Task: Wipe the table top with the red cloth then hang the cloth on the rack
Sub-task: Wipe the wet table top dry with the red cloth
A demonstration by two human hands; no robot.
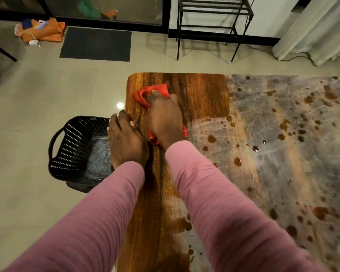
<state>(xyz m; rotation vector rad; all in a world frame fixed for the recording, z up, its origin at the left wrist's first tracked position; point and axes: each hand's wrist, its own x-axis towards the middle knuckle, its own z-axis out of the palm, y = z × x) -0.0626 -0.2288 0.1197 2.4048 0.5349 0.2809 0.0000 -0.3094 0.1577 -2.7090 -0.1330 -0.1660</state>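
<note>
The worktop (202,91) is glossy dark-grained wood at its left, dulled by a chalky grey film with brown spots at frame right. The cloth (145,95) is soft red fabric. The basket (75,150) is perforated black plastic, the floor (47,91) smooth pale tile, the rack (214,26) thin black metal.

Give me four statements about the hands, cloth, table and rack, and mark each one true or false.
1. The right hand presses the red cloth on the table top. True.
2. The cloth hangs on the rack. False: the rack is bare; the cloth is on the table.
3. The left hand rests at the table's left edge, above the black basket. True.
4. The whole table top is clean. False: its right part is filmed and spotted.
</note>
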